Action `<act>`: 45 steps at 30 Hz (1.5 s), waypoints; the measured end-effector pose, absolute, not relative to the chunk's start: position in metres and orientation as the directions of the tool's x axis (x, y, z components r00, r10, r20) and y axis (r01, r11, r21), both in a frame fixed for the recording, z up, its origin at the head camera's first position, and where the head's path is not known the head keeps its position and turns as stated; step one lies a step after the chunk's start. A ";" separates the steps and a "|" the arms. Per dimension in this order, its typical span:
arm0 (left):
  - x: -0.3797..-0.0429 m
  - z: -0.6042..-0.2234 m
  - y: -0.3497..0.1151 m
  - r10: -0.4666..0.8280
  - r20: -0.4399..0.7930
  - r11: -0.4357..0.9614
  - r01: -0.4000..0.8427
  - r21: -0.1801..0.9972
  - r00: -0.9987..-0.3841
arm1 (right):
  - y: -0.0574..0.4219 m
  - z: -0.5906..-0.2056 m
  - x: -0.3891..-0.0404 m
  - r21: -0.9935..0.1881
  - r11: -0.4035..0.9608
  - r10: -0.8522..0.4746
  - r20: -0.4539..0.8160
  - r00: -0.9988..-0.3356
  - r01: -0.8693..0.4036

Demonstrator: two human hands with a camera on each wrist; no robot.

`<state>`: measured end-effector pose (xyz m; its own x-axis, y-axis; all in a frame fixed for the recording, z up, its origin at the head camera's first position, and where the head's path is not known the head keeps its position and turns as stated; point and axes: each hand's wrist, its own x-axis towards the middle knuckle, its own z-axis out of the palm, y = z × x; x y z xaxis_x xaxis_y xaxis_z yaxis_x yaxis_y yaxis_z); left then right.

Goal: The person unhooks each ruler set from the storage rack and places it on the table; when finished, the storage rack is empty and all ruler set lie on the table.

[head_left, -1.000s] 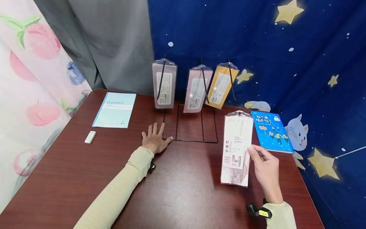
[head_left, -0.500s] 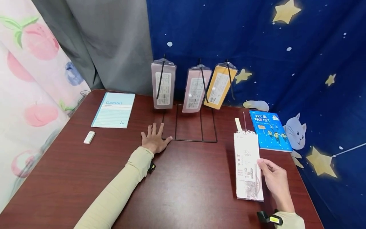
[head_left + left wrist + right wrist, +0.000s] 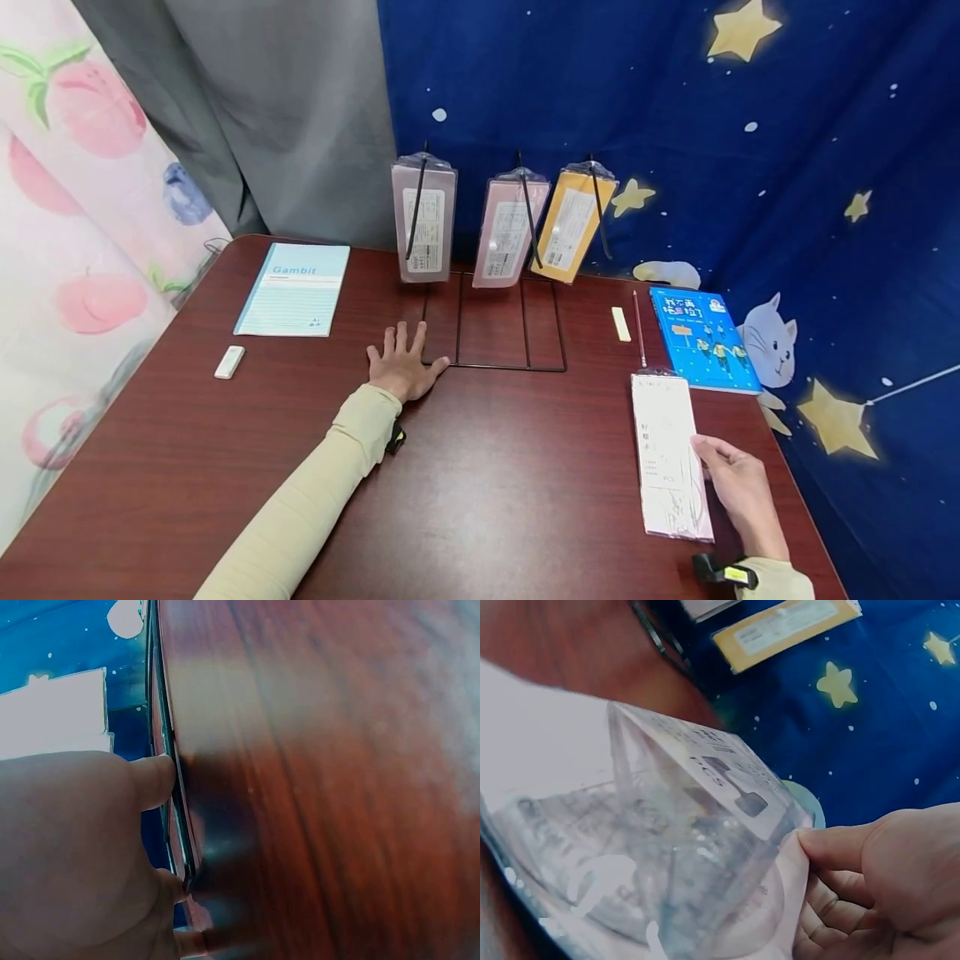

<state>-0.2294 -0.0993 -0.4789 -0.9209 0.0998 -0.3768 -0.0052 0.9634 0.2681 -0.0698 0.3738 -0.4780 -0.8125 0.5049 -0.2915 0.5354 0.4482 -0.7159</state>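
My right hand (image 3: pixel 742 496) pinches the right edge of a white and pale pink package in clear plastic (image 3: pixel 670 458), thumb on top and fingers behind. In the right wrist view the package (image 3: pixel 667 847) shows its clear pouch and a printed "PCS". My left hand (image 3: pixel 401 367) lies with fingers spread on the table, thumb at the front corner of a black wire rack's base (image 3: pixel 495 366). From the rack's hooks hang a grey package (image 3: pixel 426 221), a pink package (image 3: pixel 506 233) and an orange package (image 3: pixel 573 225).
On the brown table (image 3: pixel 480 467), a "Gambit" notebook (image 3: pixel 292 292) and a small white block (image 3: pixel 229 362) lie at left. At right are a cream-coloured strip (image 3: pixel 620 324), a dark red pencil (image 3: pixel 639 329) and a blue book (image 3: pixel 705 339). Curtains (image 3: pixel 750 208) hang behind.
My right hand has moved the package toward me and to the right, lower over the table, uncovering the strip and pencil. The left hand stays on the table by the rack.
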 end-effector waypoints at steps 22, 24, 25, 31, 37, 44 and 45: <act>-0.234 -0.479 -0.101 0.097 -0.373 0.962 -0.009 0.273 -0.923 | 0.375 -0.476 -0.072 -0.548 0.675 0.504 -0.146 -0.851 0.494; -0.232 -0.476 -0.100 0.098 -0.371 0.962 -0.008 0.274 -0.924 | 0.373 -0.477 -0.072 -0.544 0.674 0.513 -0.141 -0.846 0.500; -0.231 -0.475 -0.100 0.097 -0.368 0.961 -0.008 0.275 -0.925 | 0.373 -0.477 -0.072 -0.543 0.674 0.516 -0.138 -0.845 0.501; -0.229 -0.478 -0.099 0.101 -0.370 0.962 -0.004 0.274 -0.923 | 0.371 -0.480 -0.067 -0.541 0.669 0.535 -0.126 -0.836 0.510; -0.234 -0.487 -0.100 0.112 -0.369 0.962 0.008 0.272 -0.923 | 0.371 -0.475 -0.068 -0.529 0.679 0.541 -0.109 -0.834 0.509; -0.230 -0.482 -0.101 0.110 -0.367 0.960 0.003 0.281 -0.924 | 0.362 -0.453 -0.087 -0.577 0.727 0.481 0.042 -0.876 0.372; -0.229 -0.481 -0.101 0.110 -0.365 0.959 0.003 0.282 -0.924 | 0.360 -0.449 -0.093 -0.586 0.734 0.469 0.069 -0.881 0.344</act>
<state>-0.2294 -0.1012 -0.4812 -0.9243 0.1100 -0.3654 0.0028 0.9594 0.2819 -0.0928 0.3596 -0.4487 -0.8805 0.4689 0.0693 0.3445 0.7335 -0.5859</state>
